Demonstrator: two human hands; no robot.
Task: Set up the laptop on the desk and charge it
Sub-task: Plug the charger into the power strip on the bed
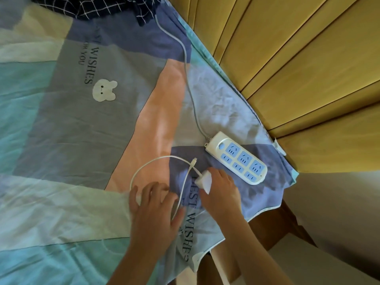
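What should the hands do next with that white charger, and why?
Probably lift the white charger block and push it into the power strip. The right hand already grips the block, and every socket on the strip looks empty. The left hand rests on the cable.

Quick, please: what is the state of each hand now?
Left hand: open, fingers spread over the white cable.
Right hand: closed on the white charger.

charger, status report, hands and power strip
Right hand gripping charger. Left hand flat on cable. Power strip beside it, sockets empty. Nothing blocking; no laptop visible.
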